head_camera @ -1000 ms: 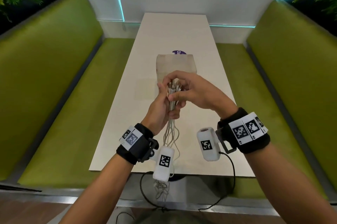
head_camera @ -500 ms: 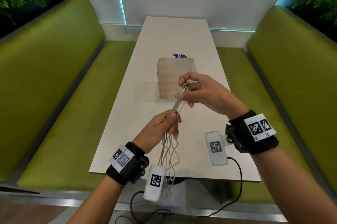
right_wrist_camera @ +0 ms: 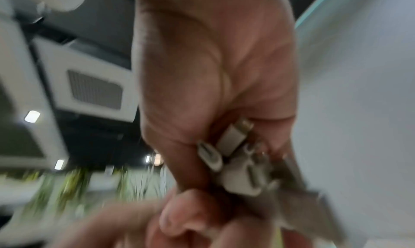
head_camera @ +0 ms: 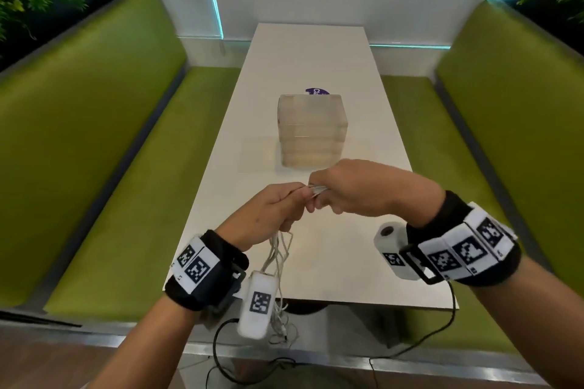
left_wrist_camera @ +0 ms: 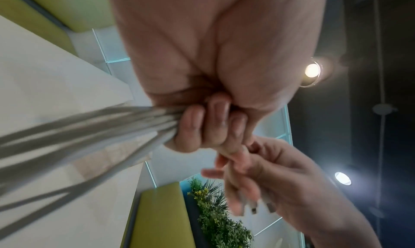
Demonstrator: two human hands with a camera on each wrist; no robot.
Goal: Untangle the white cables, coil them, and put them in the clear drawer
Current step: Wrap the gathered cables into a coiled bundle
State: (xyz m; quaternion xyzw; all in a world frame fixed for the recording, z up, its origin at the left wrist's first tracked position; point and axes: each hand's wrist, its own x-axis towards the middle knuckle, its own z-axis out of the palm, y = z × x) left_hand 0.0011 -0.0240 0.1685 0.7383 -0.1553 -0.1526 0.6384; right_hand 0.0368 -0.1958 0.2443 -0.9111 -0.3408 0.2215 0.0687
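Several white cables (head_camera: 279, 257) run as one bundle through both hands above the near half of the table. My left hand (head_camera: 278, 210) grips the bundle in a fist (left_wrist_camera: 202, 127), and the strands (left_wrist_camera: 78, 127) hang from it past the table's front edge. My right hand (head_camera: 344, 191) grips the plug ends (right_wrist_camera: 233, 159), which lie against its palm. The two hands touch, with a short stretch of cable (head_camera: 316, 190) showing between them. The clear drawer unit (head_camera: 311, 131) stands mid-table, just beyond the hands, all drawers closed.
A long white table (head_camera: 316, 56) runs away from me between two green benches (head_camera: 94, 135) (head_camera: 489, 119). A purple sticker (head_camera: 317, 91) lies behind the drawer unit. The loose cable ends (head_camera: 282, 328) dangle below the table's front edge. Black camera leads (head_camera: 442, 325) hang from my wrists.
Both hands have come lower and together. The right hand, which held the plug ends up in front of the drawer unit, now sits beside the left, and the bundle between them lies level.
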